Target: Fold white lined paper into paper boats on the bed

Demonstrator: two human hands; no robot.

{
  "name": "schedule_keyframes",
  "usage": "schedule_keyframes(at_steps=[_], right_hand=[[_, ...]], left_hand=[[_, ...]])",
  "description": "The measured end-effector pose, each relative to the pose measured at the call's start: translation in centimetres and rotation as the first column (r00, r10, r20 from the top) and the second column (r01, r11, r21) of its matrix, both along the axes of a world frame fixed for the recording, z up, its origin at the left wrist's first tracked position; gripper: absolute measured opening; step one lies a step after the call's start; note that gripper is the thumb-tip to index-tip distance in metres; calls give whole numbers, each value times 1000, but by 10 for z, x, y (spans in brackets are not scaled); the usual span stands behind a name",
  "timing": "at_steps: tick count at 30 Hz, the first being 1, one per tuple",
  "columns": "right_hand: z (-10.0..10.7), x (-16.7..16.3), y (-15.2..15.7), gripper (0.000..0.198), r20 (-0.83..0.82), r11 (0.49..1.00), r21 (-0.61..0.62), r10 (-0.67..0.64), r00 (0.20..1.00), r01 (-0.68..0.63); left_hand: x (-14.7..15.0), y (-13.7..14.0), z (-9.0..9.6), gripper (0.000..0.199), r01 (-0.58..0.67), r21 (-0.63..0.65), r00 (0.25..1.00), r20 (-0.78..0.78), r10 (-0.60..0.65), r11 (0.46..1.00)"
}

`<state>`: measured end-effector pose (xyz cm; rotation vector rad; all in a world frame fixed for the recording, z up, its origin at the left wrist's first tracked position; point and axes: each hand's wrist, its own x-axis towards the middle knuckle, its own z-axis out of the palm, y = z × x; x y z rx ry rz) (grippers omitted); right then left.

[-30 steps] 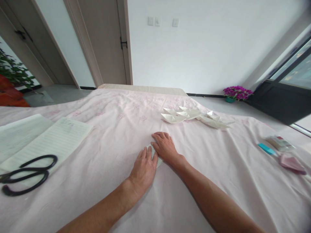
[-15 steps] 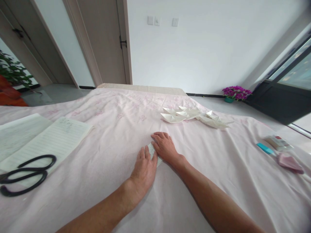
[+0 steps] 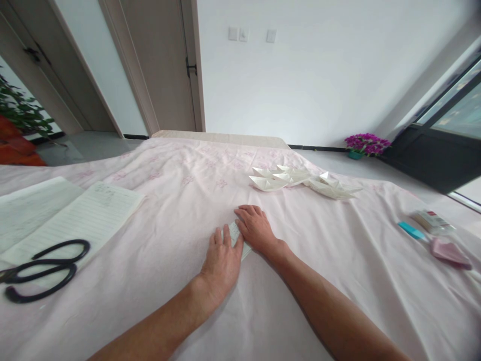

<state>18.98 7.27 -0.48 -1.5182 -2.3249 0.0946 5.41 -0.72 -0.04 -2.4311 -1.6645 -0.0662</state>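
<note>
A small folded piece of paper (image 3: 235,231) with writing on it lies on the pink cloth, mostly covered by both hands. My left hand (image 3: 222,258) rests flat on its left side, fingers stretched out and apart, thumb reaching toward the other hand. From the right, my right hand (image 3: 256,228) presses down on the paper with its fingers extended and lying flat. Beyond the hands sit several folded paper boats (image 3: 268,181), grouped close together. To the left, black-handled scissors (image 3: 56,268) lie partly on an open lined notebook (image 3: 75,220).
The pink cloth (image 3: 180,225) is wrinkled. On the right are a blue-handled item (image 3: 411,230), a pink object (image 3: 450,251) and a clear-wrapped package (image 3: 433,221). Behind stand a wall, doors and a pot of purple flowers (image 3: 366,144).
The left hand's fingers have shifted very slightly left and spread a little more. The right hand stays in place on the paper. The view has tilted slightly.
</note>
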Motion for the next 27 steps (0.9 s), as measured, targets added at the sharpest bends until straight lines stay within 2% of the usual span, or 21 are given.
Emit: schedule_keyframes(at_steps=[5, 13, 27], right_hand=[[-2, 0, -1, 32, 21, 1000, 23, 0, 1000, -1], [-3, -2, -2, 32, 61, 999, 51, 0, 998, -3], [1, -3, -3, 35, 91, 999, 31, 15, 996, -18]], left_hand=[[-6, 2, 0, 47, 6, -5, 999, 40, -5, 1000], [-10, 6, -4, 55, -5, -29, 998, 65, 7, 1000], [-13, 10, -8, 59, 39, -37, 997, 67, -37, 999]])
